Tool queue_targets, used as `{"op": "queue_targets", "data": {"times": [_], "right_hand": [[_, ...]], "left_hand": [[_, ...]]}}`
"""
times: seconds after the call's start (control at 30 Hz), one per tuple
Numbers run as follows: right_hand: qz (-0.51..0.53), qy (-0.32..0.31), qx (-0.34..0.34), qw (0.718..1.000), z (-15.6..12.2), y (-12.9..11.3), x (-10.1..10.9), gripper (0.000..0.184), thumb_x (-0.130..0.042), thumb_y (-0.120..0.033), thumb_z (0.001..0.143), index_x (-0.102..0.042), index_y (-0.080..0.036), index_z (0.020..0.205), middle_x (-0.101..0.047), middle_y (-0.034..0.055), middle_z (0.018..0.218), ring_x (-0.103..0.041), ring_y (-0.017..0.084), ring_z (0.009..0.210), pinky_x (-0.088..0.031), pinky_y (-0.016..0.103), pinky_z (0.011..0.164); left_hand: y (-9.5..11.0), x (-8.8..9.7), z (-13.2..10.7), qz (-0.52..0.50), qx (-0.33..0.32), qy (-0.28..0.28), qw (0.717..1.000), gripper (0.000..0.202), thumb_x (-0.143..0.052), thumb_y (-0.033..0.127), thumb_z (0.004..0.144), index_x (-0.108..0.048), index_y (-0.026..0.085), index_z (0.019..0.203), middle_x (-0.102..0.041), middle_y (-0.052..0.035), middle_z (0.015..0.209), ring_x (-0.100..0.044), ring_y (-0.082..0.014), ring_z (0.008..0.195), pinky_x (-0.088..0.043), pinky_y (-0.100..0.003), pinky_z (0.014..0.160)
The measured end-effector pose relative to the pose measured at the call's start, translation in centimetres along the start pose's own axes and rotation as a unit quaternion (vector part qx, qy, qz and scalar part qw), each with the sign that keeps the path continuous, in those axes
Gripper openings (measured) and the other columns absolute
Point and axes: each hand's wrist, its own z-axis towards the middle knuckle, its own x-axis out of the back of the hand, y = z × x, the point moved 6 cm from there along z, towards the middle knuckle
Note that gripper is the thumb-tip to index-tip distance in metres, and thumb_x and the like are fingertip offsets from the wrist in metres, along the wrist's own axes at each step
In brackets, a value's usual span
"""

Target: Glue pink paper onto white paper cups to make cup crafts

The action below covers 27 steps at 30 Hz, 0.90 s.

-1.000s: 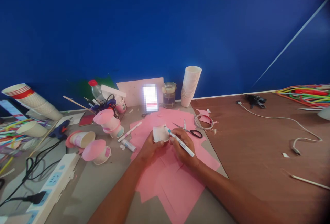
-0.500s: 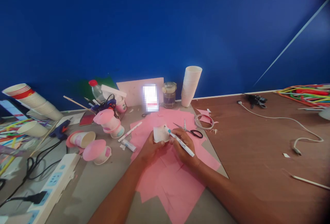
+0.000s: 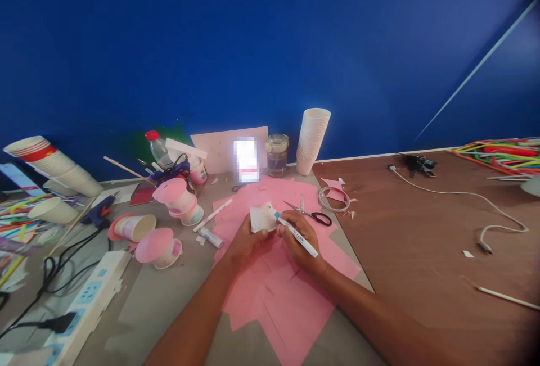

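Observation:
My left hand (image 3: 246,241) is closed on a small white paper cup (image 3: 262,217), holding it just above the pink paper sheets (image 3: 278,293). In my right hand (image 3: 301,240) sits a white marker pen (image 3: 294,233), gripped like a pencil. Its teal tip touches the cup's right side. Black-handled scissors (image 3: 314,216) lie just beyond my right hand on the pink paper.
Pink-topped cups (image 3: 177,198) and a lying cup (image 3: 134,226) sit to the left, by a glue gun (image 3: 99,212) and a white power strip (image 3: 86,304). A stack of white cups (image 3: 311,140), a jar (image 3: 277,156) and a phone (image 3: 246,160) stand at the back. A white cable (image 3: 464,194) crosses the brown table.
Nearly nothing has moved; the cup has turned very slightly in my left hand while the pen tip stays against it.

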Motion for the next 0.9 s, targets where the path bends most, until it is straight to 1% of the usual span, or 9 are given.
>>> {"op": "queue_targets", "data": {"times": [0.1, 0.17, 0.3, 0.37, 0.47, 0.53, 0.6, 0.77, 0.9], "right_hand": [[0.003, 0.009, 0.001, 1.000, -0.1, 0.0, 0.0, 0.015, -0.052, -0.023, 0.085, -0.056, -0.023, 0.099, -0.059, 0.0054, 0.093, -0.060, 0.018, 0.081, -0.050, 0.035, 0.073], [0.008, 0.029, -0.015, 0.999, -0.1, 0.2, 0.2, 0.019, -0.050, -0.026, 0.086, -0.055, -0.023, 0.104, -0.058, 0.0056, 0.094, -0.061, 0.016, 0.075, -0.051, 0.034, 0.069], [0.026, 0.057, -0.059, 0.996, -0.2, 0.9, 0.4, 0.035, -0.039, -0.033, 0.092, -0.043, -0.024, 0.126, -0.060, 0.0058, 0.096, -0.061, 0.014, 0.068, -0.051, 0.031, 0.060], [0.021, 0.052, -0.067, 0.996, -0.2, 1.2, 0.3, 0.037, -0.038, -0.034, 0.093, -0.039, -0.024, 0.129, -0.061, 0.0052, 0.093, -0.062, 0.015, 0.069, -0.051, 0.030, 0.059], [-0.026, 0.048, -0.046, 0.997, -0.3, 1.1, 0.3, 0.035, -0.040, -0.033, 0.092, -0.042, -0.023, 0.126, -0.062, 0.0072, 0.096, -0.061, 0.018, 0.084, -0.052, 0.036, 0.072], [-0.058, 0.046, -0.020, 0.997, -0.4, 0.8, 0.2, 0.035, -0.041, -0.030, 0.092, -0.042, -0.023, 0.127, -0.061, 0.0094, 0.104, -0.059, 0.021, 0.096, -0.049, 0.041, 0.083], [-0.080, 0.037, -0.002, 0.996, -0.5, 0.5, 0.1, 0.038, -0.042, -0.027, 0.092, -0.040, -0.024, 0.129, -0.059, 0.0109, 0.112, -0.057, 0.022, 0.103, -0.047, 0.043, 0.089], [-0.127, -0.009, 0.039, 0.991, -0.8, 0.0, -0.8, 0.044, -0.046, -0.022, 0.089, -0.036, -0.027, 0.132, -0.057, 0.0101, 0.119, -0.053, 0.024, 0.112, -0.043, 0.045, 0.095], [-0.108, -0.039, 0.071, 0.991, -0.9, -0.7, -1.1, 0.043, -0.043, -0.022, 0.090, -0.036, -0.028, 0.133, -0.058, 0.0094, 0.118, -0.054, 0.023, 0.111, -0.044, 0.044, 0.095]], "left_hand": [[-0.1, 0.3, 0.0, -0.011, 0.007, -0.005, 1.000, 0.045, -0.075, 0.024, 0.067, -0.056, 0.022, 0.107, -0.063, -0.0086, 0.105, -0.062, -0.0209, 0.090, -0.046, -0.039, 0.085], [-0.1, 0.6, 0.0, -0.021, 0.008, -0.003, 1.000, 0.040, -0.073, 0.024, 0.070, -0.056, 0.022, 0.106, -0.064, -0.0083, 0.106, -0.063, -0.0211, 0.091, -0.045, -0.040, 0.087], [0.1, 1.3, 0.1, -0.050, -0.004, 0.009, 0.999, 0.033, -0.071, 0.026, 0.072, -0.056, 0.022, 0.102, -0.067, -0.0051, 0.096, -0.065, -0.0218, 0.089, -0.045, -0.044, 0.088], [0.1, 1.6, 0.2, -0.067, -0.006, 0.011, 0.998, 0.033, -0.071, 0.026, 0.072, -0.057, 0.022, 0.101, -0.068, -0.0038, 0.091, -0.065, -0.0217, 0.087, -0.046, -0.045, 0.088], [0.0, 1.7, 0.4, -0.081, -0.006, 0.010, 0.997, 0.035, -0.072, 0.027, 0.071, -0.056, 0.021, 0.101, -0.068, -0.0045, 0.091, -0.066, -0.0215, 0.087, -0.046, -0.045, 0.088], [0.0, 1.7, 0.4, -0.083, -0.004, 0.008, 0.996, 0.035, -0.072, 0.026, 0.071, -0.056, 0.021, 0.102, -0.068, -0.0049, 0.093, -0.066, -0.0211, 0.087, -0.046, -0.045, 0.088], [0.0, 1.7, 0.4, -0.084, -0.006, 0.007, 0.996, 0.034, -0.072, 0.025, 0.071, -0.056, 0.021, 0.101, -0.068, -0.0047, 0.094, -0.065, -0.0208, 0.086, -0.046, -0.044, 0.088], [0.1, 1.4, 0.1, -0.073, 0.002, 0.000, 0.997, 0.034, -0.072, 0.025, 0.071, -0.057, 0.020, 0.101, -0.067, -0.0066, 0.098, -0.063, -0.0211, 0.091, -0.046, -0.039, 0.085], [0.2, 1.2, -0.1, -0.063, 0.009, 0.002, 0.998, 0.042, -0.073, 0.025, 0.070, -0.057, 0.023, 0.109, -0.065, -0.0056, 0.101, -0.062, -0.0198, 0.091, -0.045, -0.035, 0.082]]}}
